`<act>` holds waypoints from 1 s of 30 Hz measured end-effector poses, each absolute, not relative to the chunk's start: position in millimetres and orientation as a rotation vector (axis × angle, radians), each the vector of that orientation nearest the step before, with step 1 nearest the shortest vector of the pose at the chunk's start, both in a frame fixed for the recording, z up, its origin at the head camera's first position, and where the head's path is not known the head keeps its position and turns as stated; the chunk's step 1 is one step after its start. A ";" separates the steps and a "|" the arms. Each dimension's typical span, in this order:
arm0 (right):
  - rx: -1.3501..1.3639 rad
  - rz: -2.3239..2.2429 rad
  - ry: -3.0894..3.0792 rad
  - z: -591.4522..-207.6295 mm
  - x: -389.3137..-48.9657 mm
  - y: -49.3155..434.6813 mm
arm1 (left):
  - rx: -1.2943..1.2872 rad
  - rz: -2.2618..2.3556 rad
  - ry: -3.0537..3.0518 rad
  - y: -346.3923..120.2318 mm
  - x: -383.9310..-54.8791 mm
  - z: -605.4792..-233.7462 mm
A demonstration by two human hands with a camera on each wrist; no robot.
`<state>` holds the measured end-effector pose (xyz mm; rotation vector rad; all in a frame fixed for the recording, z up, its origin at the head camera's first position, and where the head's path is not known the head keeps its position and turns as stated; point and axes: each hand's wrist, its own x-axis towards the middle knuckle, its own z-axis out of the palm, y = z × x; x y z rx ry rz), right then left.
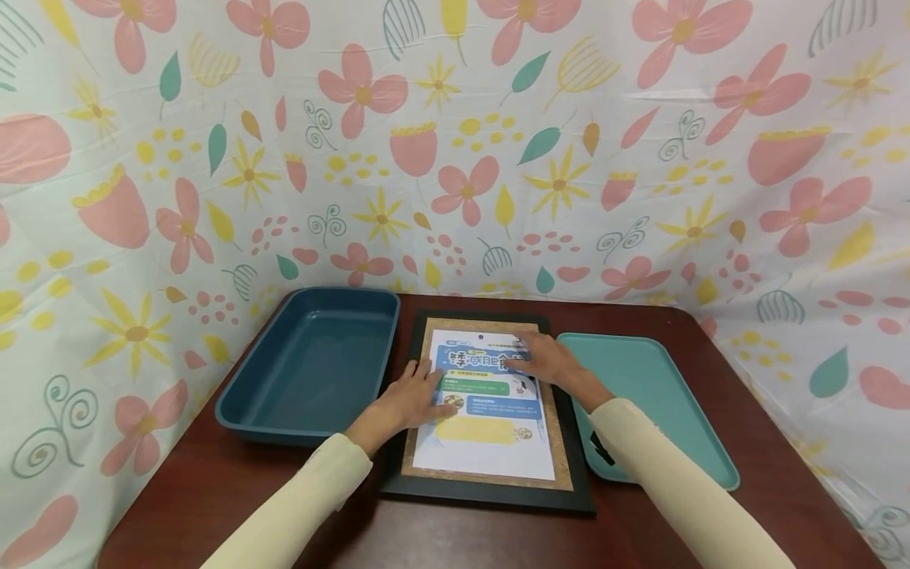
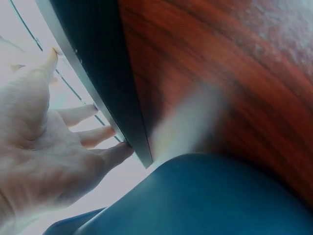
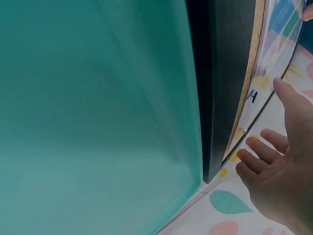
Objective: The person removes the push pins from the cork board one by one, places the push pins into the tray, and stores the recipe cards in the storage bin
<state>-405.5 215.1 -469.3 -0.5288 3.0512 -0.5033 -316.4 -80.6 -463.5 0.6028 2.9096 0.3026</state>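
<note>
A printed paper sheet (image 1: 483, 460) with blue, green and yellow blocks lies on a cork board (image 1: 564, 450) with a black frame (image 1: 490, 498). A small dark dot, perhaps a pin or hole, shows at the sheet's top middle. My left hand (image 1: 407, 399) is over the sheet's left side, fingers extended; the left wrist view shows its fingers spread by the frame's edge. Over the sheet's upper right is my right hand (image 1: 553, 363), with extended fingers. In the right wrist view its palm shows nothing held. Whether either hand presses the paper, I cannot tell.
A deep dark blue tray (image 1: 306, 363) stands left of the board. To the right lies a shallow teal tray (image 1: 664, 395), partly behind my right sleeve. Both sit on a dark red wooden table (image 1: 455, 545), backed by a flower-printed cloth (image 1: 455, 142).
</note>
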 end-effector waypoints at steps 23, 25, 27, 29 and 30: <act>-0.543 -0.532 3.022 -475.1 -421.8 201.8 | 0.565 0.353 2.903 -76.2 -319.5 -461.9; -0.544 -0.522 3.031 -474.2 -424.2 200.1 | 0.559 0.342 2.912 -75.8 -320.1 -460.9; -0.546 -0.499 3.041 -473.0 -426.3 198.3 | 0.552 0.338 2.912 -75.8 -320.4 -459.9; -0.537 -0.489 3.038 -471.4 -427.6 196.4 | 0.546 0.349 2.907 -76.5 -320.6 -459.5; -0.545 -0.486 3.035 -470.7 -428.0 195.2 | 0.543 0.354 2.902 -77.0 -320.7 -459.6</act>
